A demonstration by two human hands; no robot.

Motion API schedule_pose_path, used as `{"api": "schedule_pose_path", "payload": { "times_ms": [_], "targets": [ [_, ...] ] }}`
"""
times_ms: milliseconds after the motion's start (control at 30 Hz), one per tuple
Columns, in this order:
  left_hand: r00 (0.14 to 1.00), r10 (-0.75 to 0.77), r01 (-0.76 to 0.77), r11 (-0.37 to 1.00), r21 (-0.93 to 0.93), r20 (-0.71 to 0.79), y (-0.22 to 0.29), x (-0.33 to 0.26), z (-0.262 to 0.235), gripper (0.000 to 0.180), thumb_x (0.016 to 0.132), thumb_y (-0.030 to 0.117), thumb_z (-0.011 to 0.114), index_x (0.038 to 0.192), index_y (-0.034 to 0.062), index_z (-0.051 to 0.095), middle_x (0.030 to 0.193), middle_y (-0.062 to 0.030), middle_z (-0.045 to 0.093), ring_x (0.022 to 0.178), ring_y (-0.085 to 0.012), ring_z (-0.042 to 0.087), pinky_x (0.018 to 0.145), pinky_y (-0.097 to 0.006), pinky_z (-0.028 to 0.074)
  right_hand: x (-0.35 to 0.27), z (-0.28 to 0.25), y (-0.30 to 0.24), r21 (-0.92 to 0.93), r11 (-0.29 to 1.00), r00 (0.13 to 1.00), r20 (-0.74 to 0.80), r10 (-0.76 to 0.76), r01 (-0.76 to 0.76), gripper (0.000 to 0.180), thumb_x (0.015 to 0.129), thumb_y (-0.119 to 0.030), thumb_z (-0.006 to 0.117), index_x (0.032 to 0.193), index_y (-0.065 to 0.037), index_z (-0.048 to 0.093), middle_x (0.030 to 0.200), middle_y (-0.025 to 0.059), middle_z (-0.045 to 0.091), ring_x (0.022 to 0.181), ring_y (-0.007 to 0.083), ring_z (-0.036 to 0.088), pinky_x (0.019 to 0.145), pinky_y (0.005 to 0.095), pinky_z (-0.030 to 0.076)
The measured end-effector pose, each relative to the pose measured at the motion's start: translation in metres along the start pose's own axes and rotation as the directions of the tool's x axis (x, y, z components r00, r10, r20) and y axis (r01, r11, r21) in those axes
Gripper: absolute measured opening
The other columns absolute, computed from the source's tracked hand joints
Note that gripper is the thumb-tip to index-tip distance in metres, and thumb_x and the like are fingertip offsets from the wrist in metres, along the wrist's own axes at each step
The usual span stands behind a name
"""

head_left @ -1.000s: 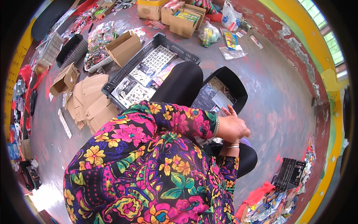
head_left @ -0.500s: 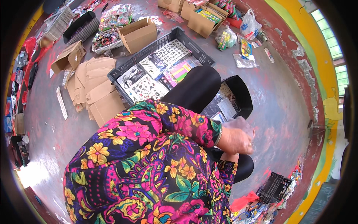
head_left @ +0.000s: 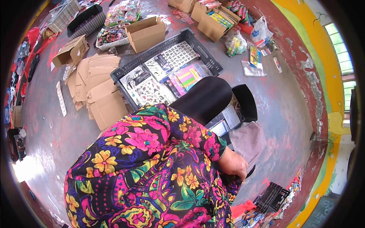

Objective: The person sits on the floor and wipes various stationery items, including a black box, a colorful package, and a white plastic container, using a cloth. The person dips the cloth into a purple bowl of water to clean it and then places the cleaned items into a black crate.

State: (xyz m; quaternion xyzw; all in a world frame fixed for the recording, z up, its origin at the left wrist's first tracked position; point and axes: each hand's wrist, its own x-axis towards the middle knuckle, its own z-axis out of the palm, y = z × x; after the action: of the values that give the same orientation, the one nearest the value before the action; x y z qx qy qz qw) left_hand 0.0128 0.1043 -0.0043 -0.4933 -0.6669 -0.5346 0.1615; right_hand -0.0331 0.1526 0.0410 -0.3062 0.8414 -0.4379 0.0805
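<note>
My left hand (head_left: 233, 163), with a thin bracelet at the wrist, is closed at the edge of a pinkish-grey cloth (head_left: 249, 138). The cloth spreads out from the fingers over my right knee side and tapers toward them. My right hand is hidden behind the left one; only its flowered sleeve (head_left: 232, 186) shows. Just beyond the cloth stands a black bin (head_left: 245, 102) with flat packets (head_left: 230, 117) in it. Past my left knee lies a grey plastic crate (head_left: 205, 51) holding sticker sheets (head_left: 148, 89) and colourful packs (head_left: 188, 78).
Flattened cardboard (head_left: 102, 98) lies left of the crate. Open cartons (head_left: 146, 36), a basket of small goods (head_left: 112, 38) and a patterned bin (head_left: 87, 24) stand behind. Bags (head_left: 261, 32) lie at the far right. A black crate (head_left: 272, 197) sits among litter at the lower right.
My left hand has moved down and closer to my body. The cloth, bunched by the hands before, is now spread out. My right hand has gone out of sight.
</note>
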Motion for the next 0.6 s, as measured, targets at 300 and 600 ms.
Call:
{"api": "schedule_pose_path", "payload": {
  "times_ms": [300,600],
  "targets": [
    [0.999,-0.033,0.031,0.998,-0.055,-0.041,0.009,-0.007,-0.027,0.014,0.077,0.013,0.055,0.088,0.0047,0.056,0.083,-0.0157,0.057,0.079,-0.0338,0.054,0.069,-0.041,0.044,0.022,-0.004,-0.011,-0.102,0.994,0.999,-0.017,-0.036,0.035,0.03,0.077,-0.01,0.056,0.105,0.0,0.051,0.097,0.0079,0.055,0.086,0.0194,0.052,0.077,0.0289,0.042],
    [0.449,-0.417,0.774,0.623,0.111,-0.79,-0.004,-0.129,-0.217,0.02,0.086,0.019,0.051,0.086,0.003,0.064,0.084,-0.0096,0.061,0.08,-0.0174,0.059,0.075,-0.029,0.046,0.038,-0.028,-0.02,-0.222,0.974,0.998,-0.033,-0.051,0.043,0.026,0.075,-0.008,0.055,0.1,0.0,0.054,0.091,0.0086,0.056,0.081,0.0202,0.053,0.074,0.0289,0.043]
  ]
}}
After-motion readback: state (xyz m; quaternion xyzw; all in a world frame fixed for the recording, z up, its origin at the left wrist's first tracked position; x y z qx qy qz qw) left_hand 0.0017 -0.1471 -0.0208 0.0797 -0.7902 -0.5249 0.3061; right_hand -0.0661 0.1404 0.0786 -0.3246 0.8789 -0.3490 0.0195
